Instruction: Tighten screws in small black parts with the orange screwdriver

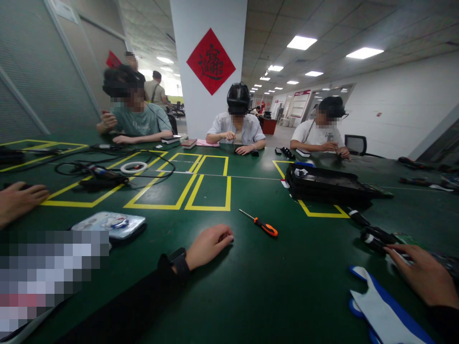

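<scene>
My left hand point(211, 246), with a dark band at its wrist, rests on the green table point(279, 286). Its fingers are loosely curled, and nothing shows in them. Just to its right lies a screwdriver point(265, 226) with an orange and black handle, its thin shaft angled to the far left. Over at the right, my right hand point(421, 272) has its thumb and fingers closed at a black object with pale parts point(376, 242); its exact kind is unclear. Nearer to me than that hand is a white and blue glove-like thing point(387, 306).
A black tray-like case point(322, 184) stands at centre right. Yellow tape rectangles point(208, 209) mark the table. A cable bundle point(100, 177), a white ring point(134, 167) and a phone-like case point(109, 225) lie left. Another person's hand point(21, 200) rests at the left edge; several people sit opposite.
</scene>
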### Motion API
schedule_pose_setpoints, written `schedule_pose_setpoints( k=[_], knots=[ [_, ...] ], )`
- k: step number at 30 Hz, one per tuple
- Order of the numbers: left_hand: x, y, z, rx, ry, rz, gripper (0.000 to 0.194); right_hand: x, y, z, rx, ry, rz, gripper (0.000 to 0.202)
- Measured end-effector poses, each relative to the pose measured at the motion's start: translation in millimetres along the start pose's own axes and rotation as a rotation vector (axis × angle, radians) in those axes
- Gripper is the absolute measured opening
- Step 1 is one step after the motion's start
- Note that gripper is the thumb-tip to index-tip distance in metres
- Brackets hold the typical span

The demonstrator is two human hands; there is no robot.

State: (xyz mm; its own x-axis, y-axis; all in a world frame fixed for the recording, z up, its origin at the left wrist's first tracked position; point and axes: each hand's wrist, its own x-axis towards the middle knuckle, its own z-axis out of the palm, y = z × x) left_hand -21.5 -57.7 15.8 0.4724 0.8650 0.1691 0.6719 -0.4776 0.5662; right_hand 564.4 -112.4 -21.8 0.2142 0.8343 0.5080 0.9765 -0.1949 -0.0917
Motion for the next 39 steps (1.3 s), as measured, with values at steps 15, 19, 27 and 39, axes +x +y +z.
schedule_pose_setpoints(
  k=[15, 19, 27, 39],
  knots=[
    [0, -1, 0.1, 0.001, -0.002, 0.007, 0.031, 2, 3, 1, -0.037, -0.028, -0.001, 0.047],
    [1, -1, 0.6, -0.003, 0.001, 0.006, 0.031, 3, 6, 1, -0.027, -0.034, 0.003, 0.047],
    [0, 0, 0.0, -0.007, 0.003, -0.014, 0.030, 6, 16, 10, -0.002, -0.052, 0.040, 0.048],
    [0, 1, 0.4, 0.003, 0.001, -0.004, 0.030, 6, -2, -2, -0.001, -0.093, -0.025, 0.040]
  ],
)
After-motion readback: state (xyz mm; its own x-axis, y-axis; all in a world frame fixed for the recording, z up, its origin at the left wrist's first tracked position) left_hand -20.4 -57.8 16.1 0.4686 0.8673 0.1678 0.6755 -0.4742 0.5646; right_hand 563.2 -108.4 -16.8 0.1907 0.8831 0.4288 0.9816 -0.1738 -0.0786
